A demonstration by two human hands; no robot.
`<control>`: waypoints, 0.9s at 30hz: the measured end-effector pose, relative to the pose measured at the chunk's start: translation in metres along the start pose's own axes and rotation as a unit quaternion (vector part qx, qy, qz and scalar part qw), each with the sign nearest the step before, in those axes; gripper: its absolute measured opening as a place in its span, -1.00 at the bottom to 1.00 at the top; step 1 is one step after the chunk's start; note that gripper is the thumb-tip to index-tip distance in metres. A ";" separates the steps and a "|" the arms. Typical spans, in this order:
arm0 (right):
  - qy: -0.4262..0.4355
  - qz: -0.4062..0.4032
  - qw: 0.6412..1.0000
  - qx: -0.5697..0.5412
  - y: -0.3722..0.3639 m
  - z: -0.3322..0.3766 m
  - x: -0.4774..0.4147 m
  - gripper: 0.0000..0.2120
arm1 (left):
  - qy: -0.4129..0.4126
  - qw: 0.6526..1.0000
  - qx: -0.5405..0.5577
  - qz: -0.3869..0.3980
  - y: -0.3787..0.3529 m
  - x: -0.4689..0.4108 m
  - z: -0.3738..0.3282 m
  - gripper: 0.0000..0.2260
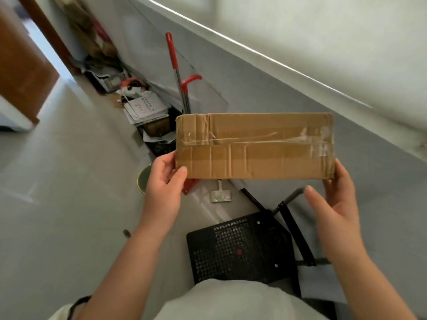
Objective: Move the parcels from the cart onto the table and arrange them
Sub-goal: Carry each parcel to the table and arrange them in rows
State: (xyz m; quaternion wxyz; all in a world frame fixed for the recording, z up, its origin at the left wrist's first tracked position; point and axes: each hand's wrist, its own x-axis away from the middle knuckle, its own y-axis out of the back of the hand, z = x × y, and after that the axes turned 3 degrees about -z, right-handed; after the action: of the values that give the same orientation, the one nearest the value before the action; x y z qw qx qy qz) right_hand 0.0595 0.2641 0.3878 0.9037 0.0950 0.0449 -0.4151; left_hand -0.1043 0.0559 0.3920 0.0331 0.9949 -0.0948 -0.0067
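A flat brown cardboard parcel [254,145], sealed with clear tape, is held up in the air in front of me. My left hand [165,181] grips its lower left corner, thumb on the front face. My right hand [332,197] holds the lower right corner, fingers behind and thumb spread below the edge. Below the parcel lies the black perforated cart platform [238,248] with its grey folding handle [291,197]; nothing shows on the platform. The white table [323,54] runs diagonally across the upper right.
Along the table's side panel on the floor lie stacked papers and a calendar [145,109], red-handled mop poles [180,72], a green-rimmed bowl [144,179] and a small metal scraper [220,195]. A brown door [20,65] stands at the far left. Pale floor spreads to the left.
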 end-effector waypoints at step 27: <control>-0.145 -0.134 0.973 -0.123 -0.021 0.047 -0.043 -0.63 | -0.155 0.988 0.002 -0.020 -0.017 -0.019 -0.084 -0.74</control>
State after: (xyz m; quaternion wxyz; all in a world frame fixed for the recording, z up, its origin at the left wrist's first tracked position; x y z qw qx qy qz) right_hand 0.0158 0.2729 0.4375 0.8415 -0.0848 -0.0236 -0.5330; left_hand -0.1176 0.0815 0.4745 0.0160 0.9835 -0.0793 -0.1616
